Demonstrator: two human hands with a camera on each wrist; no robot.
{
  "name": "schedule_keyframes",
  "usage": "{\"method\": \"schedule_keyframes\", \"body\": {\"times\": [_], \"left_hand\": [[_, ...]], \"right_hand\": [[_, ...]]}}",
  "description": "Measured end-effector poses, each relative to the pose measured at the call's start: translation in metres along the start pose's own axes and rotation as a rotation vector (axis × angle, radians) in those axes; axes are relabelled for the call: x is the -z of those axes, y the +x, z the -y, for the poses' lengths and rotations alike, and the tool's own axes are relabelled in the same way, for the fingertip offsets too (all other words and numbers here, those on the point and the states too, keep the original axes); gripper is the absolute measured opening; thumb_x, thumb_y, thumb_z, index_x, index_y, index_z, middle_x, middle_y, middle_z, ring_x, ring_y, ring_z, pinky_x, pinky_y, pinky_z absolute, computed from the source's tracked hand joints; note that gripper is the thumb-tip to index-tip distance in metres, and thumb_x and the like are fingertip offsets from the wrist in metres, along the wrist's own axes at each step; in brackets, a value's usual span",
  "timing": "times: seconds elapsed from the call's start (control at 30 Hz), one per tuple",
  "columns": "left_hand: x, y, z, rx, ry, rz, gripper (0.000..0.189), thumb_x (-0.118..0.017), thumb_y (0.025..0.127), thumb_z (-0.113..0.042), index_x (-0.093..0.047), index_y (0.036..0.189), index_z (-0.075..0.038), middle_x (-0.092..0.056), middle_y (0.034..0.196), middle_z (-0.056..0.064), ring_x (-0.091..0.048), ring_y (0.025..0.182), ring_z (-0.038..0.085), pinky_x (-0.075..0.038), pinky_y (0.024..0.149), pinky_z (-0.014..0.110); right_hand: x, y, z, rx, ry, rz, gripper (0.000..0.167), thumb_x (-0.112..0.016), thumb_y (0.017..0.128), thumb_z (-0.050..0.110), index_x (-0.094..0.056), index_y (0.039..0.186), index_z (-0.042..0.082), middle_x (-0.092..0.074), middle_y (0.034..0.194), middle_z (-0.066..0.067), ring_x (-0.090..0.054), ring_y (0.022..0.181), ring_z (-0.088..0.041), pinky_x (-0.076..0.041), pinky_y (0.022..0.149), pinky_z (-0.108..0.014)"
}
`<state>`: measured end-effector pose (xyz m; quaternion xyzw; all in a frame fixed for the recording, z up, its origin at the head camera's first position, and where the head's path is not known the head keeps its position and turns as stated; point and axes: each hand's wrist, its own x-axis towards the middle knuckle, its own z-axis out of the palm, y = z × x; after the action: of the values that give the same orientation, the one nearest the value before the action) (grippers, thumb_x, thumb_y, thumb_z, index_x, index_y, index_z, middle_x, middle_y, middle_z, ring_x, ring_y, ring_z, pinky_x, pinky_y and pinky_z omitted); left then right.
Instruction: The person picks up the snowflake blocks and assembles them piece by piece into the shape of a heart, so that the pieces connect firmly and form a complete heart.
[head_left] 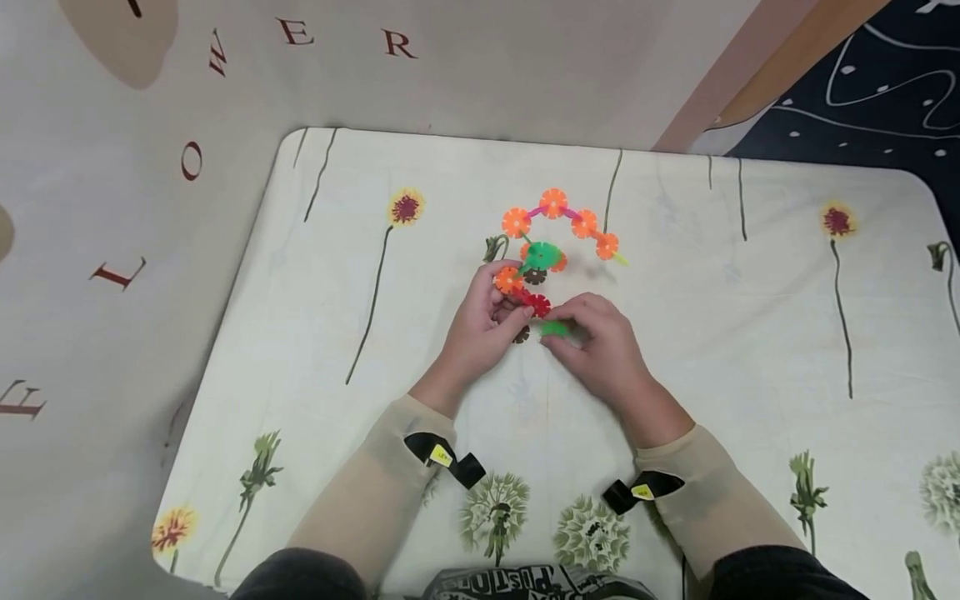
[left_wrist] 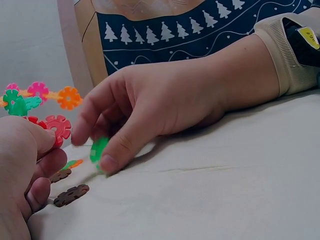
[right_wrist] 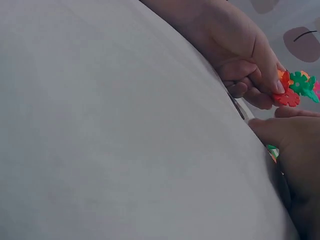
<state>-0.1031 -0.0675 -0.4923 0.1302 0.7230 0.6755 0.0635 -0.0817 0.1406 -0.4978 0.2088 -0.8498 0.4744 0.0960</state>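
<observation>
In the head view my left hand (head_left: 480, 321) pinches a red notched plastic disc (head_left: 539, 306) between thumb and fingers. That disc belongs to a curved chain of linked snowflake discs (head_left: 553, 203), mostly orange, with green and pink ones among them. Just to the right, my right hand (head_left: 600, 346) grips a loose green disc (head_left: 555, 329) between thumb and fingertips, a short gap from the red end. The left wrist view shows this green disc (left_wrist: 98, 150) low over the cloth, partly covered by the thumb. In the right wrist view the right hand (right_wrist: 295, 140) hides its disc.
A brown disc (left_wrist: 71, 195) lies on the cloth under my left hand, with another brown disc (left_wrist: 61, 175) behind it. The flower-printed tablecloth (head_left: 712, 333) covers the table. A pale wall (head_left: 480, 83) stands beyond the far edge.
</observation>
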Motion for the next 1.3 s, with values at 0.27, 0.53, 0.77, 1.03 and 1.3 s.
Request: {"method": "schedule_keyframes", "body": {"times": [0.27,0.53,0.77,1.03,1.3], "left_hand": [[-0.0009,-0.0008,-0.0001,0.013,0.012,-0.010,0.058,-0.068,0.100,0.004,-0.044,0.151,-0.011,-0.073,0.099,0.009,-0.064,0.081,0.024,-0.053,0.072,0.027],[-0.0013,-0.0004,-0.0022,0.012,0.036,-0.004,0.058,-0.070,0.100,0.003,-0.045,0.150,-0.011,-0.073,0.098,0.008,-0.064,0.081,0.023,-0.054,0.072,0.027],[-0.0007,-0.0011,0.0002,0.017,0.052,0.000,0.058,-0.071,0.100,0.002,-0.046,0.150,-0.011,-0.070,0.097,0.008,-0.062,0.080,0.023,-0.053,0.071,0.027],[0.0000,-0.0019,0.0003,0.022,0.079,0.016,0.058,-0.072,0.099,0.002,-0.046,0.150,-0.011,-0.068,0.096,0.008,-0.062,0.082,0.022,-0.053,0.073,0.028],[0.0005,-0.0019,0.0001,0.026,0.092,0.025,0.059,-0.072,0.098,0.003,-0.047,0.150,-0.010,-0.069,0.094,0.008,-0.062,0.080,0.022,-0.053,0.071,0.028]], "right_hand": [[-0.0006,-0.0009,-0.0026,-0.049,0.296,-0.209,0.019,-0.085,0.082,-0.015,-0.078,0.095,-0.004,-0.074,0.086,-0.013,-0.066,0.074,-0.011,-0.054,0.070,-0.019],[0.0006,-0.0003,-0.0054,-0.022,0.433,-0.207,0.021,-0.076,0.082,-0.026,-0.076,0.094,-0.010,-0.078,0.099,-0.012,-0.076,0.095,-0.017,-0.061,0.084,-0.029],[0.0013,-0.0022,-0.0057,-0.029,0.367,-0.219,0.018,-0.078,0.083,-0.023,-0.079,0.093,-0.008,-0.077,0.098,-0.017,-0.074,0.096,-0.012,-0.059,0.082,-0.023],[0.0011,-0.0027,-0.0055,-0.012,0.408,-0.181,0.022,-0.076,0.081,-0.027,-0.078,0.094,-0.009,-0.079,0.100,-0.013,-0.076,0.097,-0.015,-0.060,0.086,-0.027],[0.0015,-0.0030,-0.0049,-0.053,0.411,-0.174,0.022,-0.076,0.082,-0.026,-0.080,0.093,-0.008,-0.079,0.097,-0.018,-0.076,0.094,-0.013,-0.060,0.083,-0.025]]}}
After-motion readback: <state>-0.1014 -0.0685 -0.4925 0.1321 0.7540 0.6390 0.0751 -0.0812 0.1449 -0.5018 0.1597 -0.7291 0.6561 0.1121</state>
